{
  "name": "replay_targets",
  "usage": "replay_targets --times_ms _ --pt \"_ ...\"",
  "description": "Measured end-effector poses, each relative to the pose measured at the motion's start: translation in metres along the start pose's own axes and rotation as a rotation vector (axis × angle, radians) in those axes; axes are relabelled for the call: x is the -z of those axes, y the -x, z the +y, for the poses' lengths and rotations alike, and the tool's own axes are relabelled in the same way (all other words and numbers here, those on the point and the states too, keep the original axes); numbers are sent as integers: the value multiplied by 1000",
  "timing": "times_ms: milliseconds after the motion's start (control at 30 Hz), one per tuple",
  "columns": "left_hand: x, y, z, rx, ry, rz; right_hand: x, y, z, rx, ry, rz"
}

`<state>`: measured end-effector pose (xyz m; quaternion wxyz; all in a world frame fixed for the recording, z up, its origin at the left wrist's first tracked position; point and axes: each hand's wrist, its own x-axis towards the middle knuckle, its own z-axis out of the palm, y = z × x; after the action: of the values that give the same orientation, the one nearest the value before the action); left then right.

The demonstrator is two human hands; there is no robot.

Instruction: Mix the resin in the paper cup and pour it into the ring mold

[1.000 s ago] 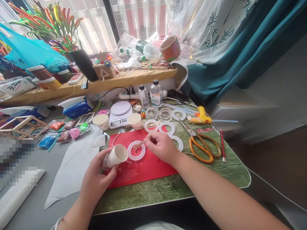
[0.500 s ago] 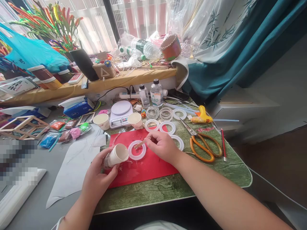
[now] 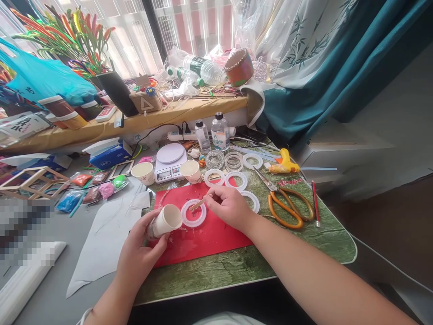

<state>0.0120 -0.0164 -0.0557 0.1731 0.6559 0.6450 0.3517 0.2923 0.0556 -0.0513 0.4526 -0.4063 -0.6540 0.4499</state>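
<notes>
My left hand (image 3: 144, 250) is wrapped round a white paper cup (image 3: 169, 220), tilted with its mouth toward the right. Close to the cup's rim lies a white ring-shaped mold (image 3: 186, 220) on a red sheet (image 3: 209, 246). In my right hand (image 3: 228, 206) a thin wooden stick (image 3: 196, 206) is pinched, its tip over the ring mold. Small dark bits show inside the ring. More ring molds (image 3: 214, 178) lie just beyond my right hand, one of them (image 3: 254, 201) partly hidden by it. What the cup contains cannot be made out.
Behind the sheet stand two paper cups (image 3: 143, 173), a kitchen scale (image 3: 171, 162) and two clear bottles (image 3: 220, 132). Large scissors (image 3: 286, 205), a yellow glue gun (image 3: 286, 162) and a red pencil (image 3: 315, 203) lie at right. White paper (image 3: 101, 243) lies at left.
Both hands hold nearly the same pose. The stick's tip has shifted slightly over the ring mold, and the whole view has moved a little.
</notes>
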Motion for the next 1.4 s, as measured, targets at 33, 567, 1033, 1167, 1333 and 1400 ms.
replay_targets --times_ms 33,567,1033,1167,1333,1400 --pt "0 0 0 2 2 -4 0 0 0 -3 2 0" --pt "1 -1 2 -3 -43 -6 0 0 2 -11 8 -2" --pt "1 0 3 12 -24 -12 0 0 1 -30 11 -3" --pt "1 0 2 22 -13 -8 1 0 1 -23 14 0" --pt "1 -1 2 35 14 -20 1 -1 0 -28 1 -1" --pt "1 -1 3 38 12 -20 1 -1 0 -30 -2 -1"
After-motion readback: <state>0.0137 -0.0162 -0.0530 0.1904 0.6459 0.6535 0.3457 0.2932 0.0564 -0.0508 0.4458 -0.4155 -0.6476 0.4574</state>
